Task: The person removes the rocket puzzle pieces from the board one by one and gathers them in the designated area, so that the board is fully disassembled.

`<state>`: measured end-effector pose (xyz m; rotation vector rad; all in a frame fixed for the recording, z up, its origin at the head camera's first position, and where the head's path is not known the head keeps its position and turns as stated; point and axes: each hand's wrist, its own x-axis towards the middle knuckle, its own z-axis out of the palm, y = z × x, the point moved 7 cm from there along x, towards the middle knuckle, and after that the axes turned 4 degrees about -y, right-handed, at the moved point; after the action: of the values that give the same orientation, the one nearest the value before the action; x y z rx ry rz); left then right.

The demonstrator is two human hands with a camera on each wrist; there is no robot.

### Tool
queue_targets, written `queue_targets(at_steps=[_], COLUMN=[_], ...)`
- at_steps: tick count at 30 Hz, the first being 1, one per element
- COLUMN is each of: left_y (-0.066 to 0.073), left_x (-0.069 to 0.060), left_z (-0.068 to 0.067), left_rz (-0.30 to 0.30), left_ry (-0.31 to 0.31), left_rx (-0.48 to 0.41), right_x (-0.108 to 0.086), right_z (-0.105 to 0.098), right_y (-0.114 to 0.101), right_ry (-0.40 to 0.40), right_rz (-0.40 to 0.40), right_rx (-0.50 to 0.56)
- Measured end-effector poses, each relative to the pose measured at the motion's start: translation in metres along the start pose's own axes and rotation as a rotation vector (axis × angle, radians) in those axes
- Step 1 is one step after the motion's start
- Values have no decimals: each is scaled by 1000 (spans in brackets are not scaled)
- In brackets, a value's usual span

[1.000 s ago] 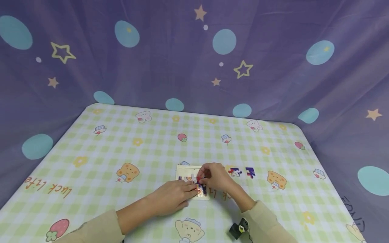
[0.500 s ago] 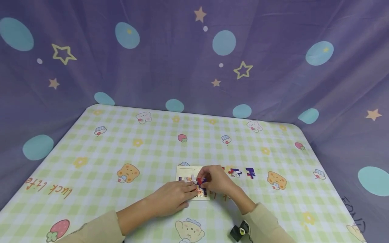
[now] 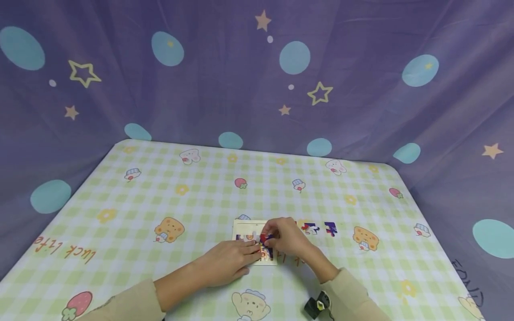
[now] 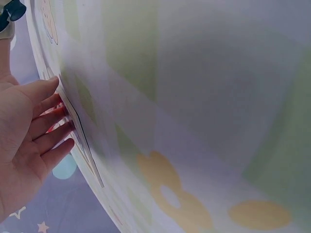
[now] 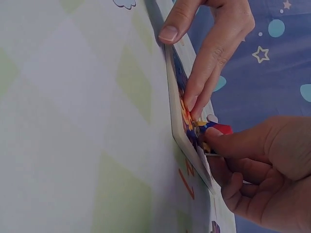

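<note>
A cream puzzle board (image 3: 246, 226) with a partly filled colorful picture lies flat near the front middle of the table. Over its lower part rests my left hand (image 3: 230, 263); its fingers (image 4: 53, 131) stretch out straight and press the laid pieces. My right hand (image 3: 287, 237) pinches a red, blue and yellow jigsaw piece (image 5: 222, 128) between thumb and fingers at the board's right side. In the right wrist view that piece is tilted, with its lower edge against the picture. My left hand covers part of the picture.
Loose jigsaw pieces lie right of the board: a red, white and purple piece (image 3: 311, 228) and a purple one (image 3: 331, 229). A small black device (image 3: 316, 305) is at the right sleeve. A checked cloth (image 3: 209, 196) covers the table, with a purple curtain (image 3: 241, 67) behind.
My right hand has shifted very slightly, turning the pinched jigsaw piece over the same spot on the board. My left hand has stayed in place.
</note>
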<state>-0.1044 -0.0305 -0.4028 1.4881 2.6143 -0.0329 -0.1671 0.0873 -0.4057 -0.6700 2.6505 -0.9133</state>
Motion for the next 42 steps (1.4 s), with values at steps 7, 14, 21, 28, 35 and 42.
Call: queue_targets(at_steps=[7, 14, 21, 28, 35, 42], left_y=[0, 0, -2, -3, -4, -3], left_x=[0, -1, -1, -1, -1, -2], left_z=[0, -1, 1, 2, 1, 0], left_rz=[-5, 8, -4, -24, -21, -1], left_ry=[5, 31, 26, 11, 14, 41], left_rx=[-5, -7, -61, -79, -100, -127], right_x=[-3, -7, -15, -27, -41, -57], right_z=[-3, -11, -17, -22, -29, -39], right_y=[4, 11, 22, 40, 59, 75], right_ry=[44, 96, 94, 107, 86, 96], right_rz=[32, 47, 100, 112, 201, 261], right_rx=[63, 142, 202, 141, 224, 322])
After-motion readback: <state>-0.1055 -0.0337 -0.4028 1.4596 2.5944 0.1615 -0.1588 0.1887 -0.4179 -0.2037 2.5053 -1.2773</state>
